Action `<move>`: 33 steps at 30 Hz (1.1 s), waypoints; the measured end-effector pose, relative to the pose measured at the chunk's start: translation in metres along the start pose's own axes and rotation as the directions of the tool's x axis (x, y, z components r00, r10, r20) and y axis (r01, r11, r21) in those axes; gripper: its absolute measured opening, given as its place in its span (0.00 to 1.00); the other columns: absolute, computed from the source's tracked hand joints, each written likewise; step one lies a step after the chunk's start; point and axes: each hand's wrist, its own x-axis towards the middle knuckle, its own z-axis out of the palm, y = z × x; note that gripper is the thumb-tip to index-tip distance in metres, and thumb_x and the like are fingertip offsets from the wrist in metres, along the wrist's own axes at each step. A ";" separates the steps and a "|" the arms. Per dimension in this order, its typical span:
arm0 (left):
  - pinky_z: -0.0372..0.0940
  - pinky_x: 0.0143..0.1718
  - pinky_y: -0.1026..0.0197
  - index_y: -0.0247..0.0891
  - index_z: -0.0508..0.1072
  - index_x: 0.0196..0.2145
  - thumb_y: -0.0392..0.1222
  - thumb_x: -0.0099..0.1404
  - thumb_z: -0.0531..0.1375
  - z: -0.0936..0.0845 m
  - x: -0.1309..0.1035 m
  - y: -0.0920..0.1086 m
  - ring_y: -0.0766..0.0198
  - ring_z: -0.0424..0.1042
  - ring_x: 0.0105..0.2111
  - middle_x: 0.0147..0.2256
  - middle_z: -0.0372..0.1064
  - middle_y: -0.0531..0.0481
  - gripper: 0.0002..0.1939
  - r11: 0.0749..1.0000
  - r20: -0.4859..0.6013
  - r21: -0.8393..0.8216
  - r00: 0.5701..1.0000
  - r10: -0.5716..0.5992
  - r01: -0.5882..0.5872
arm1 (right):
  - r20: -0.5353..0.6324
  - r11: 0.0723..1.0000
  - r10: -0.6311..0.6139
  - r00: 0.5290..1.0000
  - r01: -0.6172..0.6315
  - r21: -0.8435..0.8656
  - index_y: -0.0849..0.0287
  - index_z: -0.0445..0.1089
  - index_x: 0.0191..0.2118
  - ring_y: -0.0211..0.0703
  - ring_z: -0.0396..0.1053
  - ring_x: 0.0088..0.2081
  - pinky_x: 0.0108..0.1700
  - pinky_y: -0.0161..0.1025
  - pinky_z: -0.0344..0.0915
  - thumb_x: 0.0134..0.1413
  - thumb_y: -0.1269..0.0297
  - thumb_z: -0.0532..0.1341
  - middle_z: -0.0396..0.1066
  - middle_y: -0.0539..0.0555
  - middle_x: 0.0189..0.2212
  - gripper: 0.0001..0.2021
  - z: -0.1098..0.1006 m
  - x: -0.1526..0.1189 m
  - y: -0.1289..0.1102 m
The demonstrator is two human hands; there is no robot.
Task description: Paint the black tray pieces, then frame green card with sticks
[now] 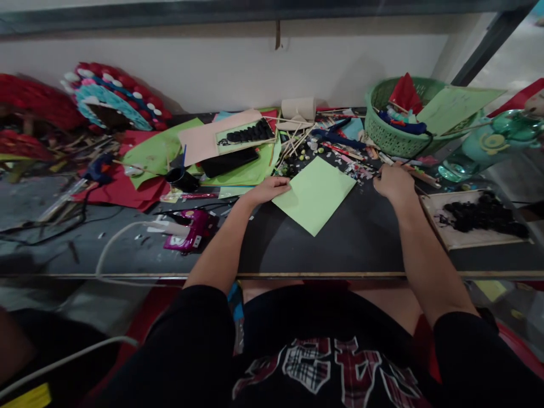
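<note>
A pale green square sheet of paper [314, 195] lies on the dark tabletop with one corner pointing toward me. My left hand [268, 191] is at its left corner, thumb and fingers closed on the paper's edge. To the right of the sheet, my right hand [395, 180] is curled closed among thin sticks and scraps in front of the green basket [393, 140]. What its fingers hold is too small and hidden to name.
A purple glue gun [191, 231] with a white cable lies left of my left forearm. A tray [459, 243] with black pieces stands right of my right forearm. Coloured papers [147, 184], a black cup [182, 179] and a teal bottle [484, 144] stand around.
</note>
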 end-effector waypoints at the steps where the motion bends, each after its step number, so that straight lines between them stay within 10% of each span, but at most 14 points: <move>1: 0.60 0.32 0.63 0.37 0.72 0.31 0.47 0.49 0.64 -0.001 0.000 -0.001 0.65 0.66 0.28 0.28 0.68 0.54 0.13 0.998 -0.003 -0.068 1.000 -0.015 0.015 | -0.005 1.000 0.010 1.000 -0.010 0.006 0.66 0.70 0.50 0.63 0.70 0.51 0.48 0.52 0.66 0.60 0.54 0.58 0.68 0.73 0.52 0.20 -0.002 -0.004 -0.007; 5: 0.58 0.30 0.64 0.38 0.69 0.28 0.39 0.48 0.58 0.002 0.009 -0.006 0.65 0.64 0.26 0.26 0.65 0.54 0.07 0.996 -0.216 -0.092 0.976 -0.022 0.002 | -0.074 0.995 -0.058 0.996 0.064 0.078 0.68 0.70 0.50 0.64 0.67 0.54 0.49 0.53 0.66 0.64 0.57 0.53 0.70 0.72 0.49 0.20 -0.004 -0.012 -0.028; 12: 0.64 0.37 0.61 0.38 0.71 0.38 0.41 0.59 0.61 0.024 0.019 -0.012 0.63 0.69 0.30 0.29 0.69 0.53 0.09 0.965 -0.603 0.262 0.778 0.178 -0.018 | -0.144 0.982 -0.183 0.972 0.188 0.022 0.71 0.69 0.51 0.60 0.65 0.53 0.49 0.51 0.66 0.60 0.71 0.53 0.71 0.72 0.49 0.16 0.016 -0.010 -0.037; 16: 0.68 0.45 0.58 0.38 0.73 0.41 0.41 0.61 0.62 0.025 0.020 -0.016 0.60 0.73 0.38 0.36 0.74 0.49 0.10 0.962 -0.658 0.258 0.713 0.243 -0.090 | -0.192 0.981 -0.189 0.963 0.196 0.016 0.71 0.71 0.47 0.61 0.65 0.53 0.46 0.50 0.66 0.59 0.71 0.54 0.70 0.72 0.49 0.15 0.021 -0.009 -0.036; 27: 0.69 0.53 0.52 0.38 0.72 0.51 0.31 0.54 0.58 0.023 0.020 -0.024 0.55 0.74 0.49 0.47 0.75 0.46 0.25 0.923 -0.583 0.308 0.722 0.373 -0.229 | -0.232 0.997 -0.032 0.972 0.049 0.067 0.70 0.66 0.54 0.63 0.65 0.53 0.45 0.52 0.66 0.57 0.73 0.55 0.70 0.73 0.50 0.19 0.009 -0.014 -0.037; 33: 0.70 0.52 0.54 0.40 0.71 0.47 0.35 0.58 0.60 0.020 0.027 -0.030 0.59 0.76 0.44 0.45 0.75 0.47 0.18 0.911 -0.684 0.293 0.602 0.412 -0.291 | -0.210 0.994 -0.081 0.974 0.096 0.059 0.68 0.70 0.52 0.61 0.65 0.55 0.50 0.51 0.65 0.60 0.73 0.53 0.71 0.69 0.51 0.17 0.004 -0.016 -0.039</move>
